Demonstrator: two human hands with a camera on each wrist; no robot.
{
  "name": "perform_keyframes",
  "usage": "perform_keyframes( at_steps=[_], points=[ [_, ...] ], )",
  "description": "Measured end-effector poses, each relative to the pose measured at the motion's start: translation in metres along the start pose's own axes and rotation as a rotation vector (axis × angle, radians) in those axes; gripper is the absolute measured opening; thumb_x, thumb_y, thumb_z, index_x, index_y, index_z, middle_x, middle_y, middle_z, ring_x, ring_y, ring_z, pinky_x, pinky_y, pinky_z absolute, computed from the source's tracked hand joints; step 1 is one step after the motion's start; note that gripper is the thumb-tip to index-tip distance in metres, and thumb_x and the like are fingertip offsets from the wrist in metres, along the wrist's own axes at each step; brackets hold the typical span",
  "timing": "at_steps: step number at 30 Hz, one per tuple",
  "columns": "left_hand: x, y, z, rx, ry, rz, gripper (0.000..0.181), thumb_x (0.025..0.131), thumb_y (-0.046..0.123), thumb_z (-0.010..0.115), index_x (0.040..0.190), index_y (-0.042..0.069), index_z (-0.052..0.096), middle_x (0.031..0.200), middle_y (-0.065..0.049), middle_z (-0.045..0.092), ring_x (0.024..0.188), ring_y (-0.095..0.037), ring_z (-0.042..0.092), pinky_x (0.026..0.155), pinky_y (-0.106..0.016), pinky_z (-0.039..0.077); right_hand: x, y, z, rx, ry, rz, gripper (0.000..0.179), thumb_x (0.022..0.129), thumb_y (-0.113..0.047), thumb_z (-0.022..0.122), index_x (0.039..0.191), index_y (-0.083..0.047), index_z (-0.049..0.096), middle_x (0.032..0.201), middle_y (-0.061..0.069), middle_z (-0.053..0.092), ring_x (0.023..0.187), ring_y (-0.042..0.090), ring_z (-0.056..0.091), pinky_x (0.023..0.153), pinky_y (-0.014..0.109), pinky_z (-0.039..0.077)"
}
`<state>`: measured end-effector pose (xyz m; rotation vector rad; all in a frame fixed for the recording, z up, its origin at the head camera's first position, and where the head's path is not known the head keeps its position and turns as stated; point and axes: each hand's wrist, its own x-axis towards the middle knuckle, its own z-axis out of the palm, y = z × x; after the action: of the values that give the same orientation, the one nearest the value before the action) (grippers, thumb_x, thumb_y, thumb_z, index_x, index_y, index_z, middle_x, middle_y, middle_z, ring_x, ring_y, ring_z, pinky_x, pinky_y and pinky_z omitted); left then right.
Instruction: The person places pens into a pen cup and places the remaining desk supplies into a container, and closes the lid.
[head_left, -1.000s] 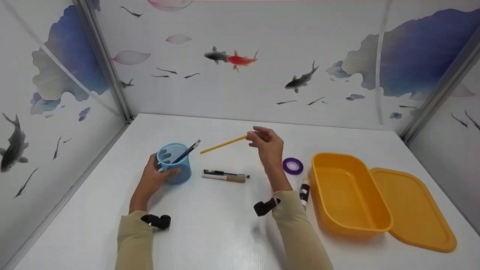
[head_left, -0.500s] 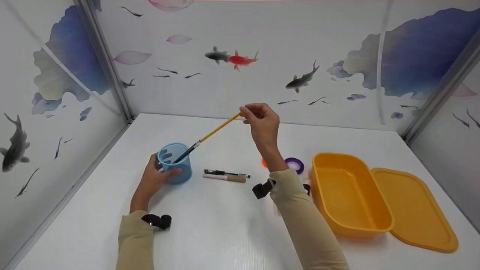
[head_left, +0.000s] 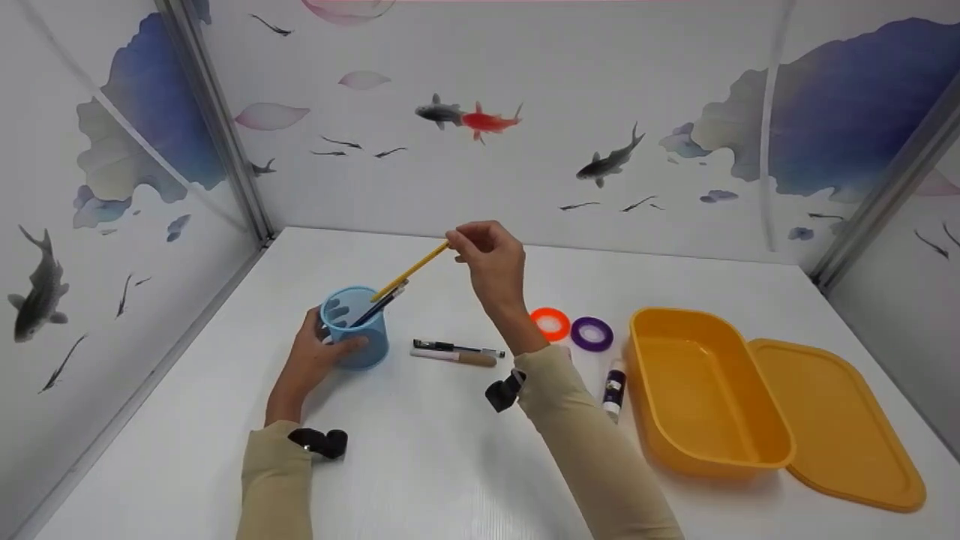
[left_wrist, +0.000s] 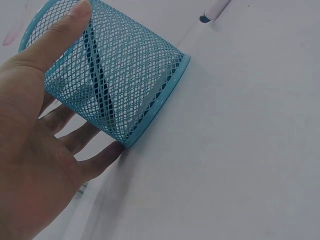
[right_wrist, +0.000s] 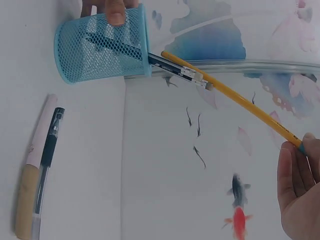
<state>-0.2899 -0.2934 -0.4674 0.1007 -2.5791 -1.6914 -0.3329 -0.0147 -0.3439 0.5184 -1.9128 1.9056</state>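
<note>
My left hand (head_left: 306,364) holds a light blue mesh pen cup (head_left: 367,352) at the left of the white table, the thumb across its near side. In the left wrist view the cup's mesh wall (left_wrist: 142,55) leans and the fingers reach round below it. Dark pencils (head_left: 381,304) stand slanted in the cup, their eraser ends past the rim. My right hand (head_left: 495,266) pinches a yellow pencil (head_left: 411,271) by its upper end. The pencil's lower end overlaps the cup's mouth; in the right wrist view, the yellow pencil (right_wrist: 242,101) crosses the dark pencils close to the rim.
Between the hands lie a black-capped gel pen (head_left: 457,347) and a pale marker with a tan end (head_left: 474,360). Further right are an orange ring (head_left: 551,337), a purple ring (head_left: 592,347) and a glue stick (head_left: 613,390). A yellow bin (head_left: 705,463) stands beside its lid (head_left: 847,427).
My right hand has risen, then moved left toward the cup, and the yellow pencil has tilted steeper, its lower end now over the cup's mouth. The left hand still holds the cup.
</note>
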Motion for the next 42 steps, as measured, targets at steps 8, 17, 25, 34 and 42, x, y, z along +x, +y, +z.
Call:
perform_keyframes(
  at_steps=[8,17,25,34,42],
  points=[
    [-0.001,0.003,-0.001,-0.013,-0.01,-0.003,0.104,0.084,0.042,0.079,0.159,0.01,0.013,0.166,-0.016,0.023,0.156,-0.038,0.017,0.126,-0.058,0.02,-0.007,0.004,0.012,-0.11,-0.061,-0.005,0.016,0.092,-0.019,0.074,0.103,-0.007,0.071,0.098,0.008,0.072,0.086,0.013,0.069,0.08,0.025,0.061],
    [0.002,-0.002,-0.001,-0.012,-0.011,-0.001,0.104,0.085,0.042,0.079,0.159,0.011,0.013,0.166,-0.016,0.022,0.156,-0.039,0.017,0.126,-0.058,0.02,-0.012,0.014,0.022,-0.22,-0.144,0.031,0.015,0.09,-0.019,0.075,0.1,-0.008,0.073,0.099,0.007,0.074,0.085,0.012,0.07,0.075,0.021,0.06],
    [0.001,-0.002,-0.001,-0.011,-0.003,0.008,0.101,0.085,0.041,0.079,0.158,0.01,0.016,0.165,-0.015,0.025,0.155,-0.039,0.019,0.126,-0.058,0.021,-0.019,0.022,0.03,-0.309,-0.21,0.051,0.014,0.093,-0.019,0.072,0.101,-0.009,0.075,0.097,0.006,0.074,0.083,0.012,0.066,0.074,0.019,0.059],
    [0.001,-0.001,0.001,0.02,0.008,-0.005,0.1,0.086,0.039,0.078,0.158,0.009,0.016,0.165,-0.017,0.026,0.155,-0.039,0.019,0.126,-0.057,0.021,-0.022,0.024,0.037,-0.313,-0.26,0.037,0.015,0.094,-0.014,0.069,0.104,-0.005,0.075,0.096,0.008,0.076,0.079,0.014,0.069,0.071,0.019,0.059],
    [0.0,0.0,0.0,-0.001,0.002,-0.009,0.098,0.087,0.037,0.077,0.158,0.009,0.015,0.165,-0.016,0.024,0.155,-0.039,0.017,0.126,-0.059,0.02,-0.025,0.028,0.041,-0.217,-0.304,0.132,0.019,0.097,-0.013,0.065,0.113,-0.006,0.073,0.105,0.01,0.075,0.096,0.019,0.073,0.081,0.021,0.061]
  ],
)
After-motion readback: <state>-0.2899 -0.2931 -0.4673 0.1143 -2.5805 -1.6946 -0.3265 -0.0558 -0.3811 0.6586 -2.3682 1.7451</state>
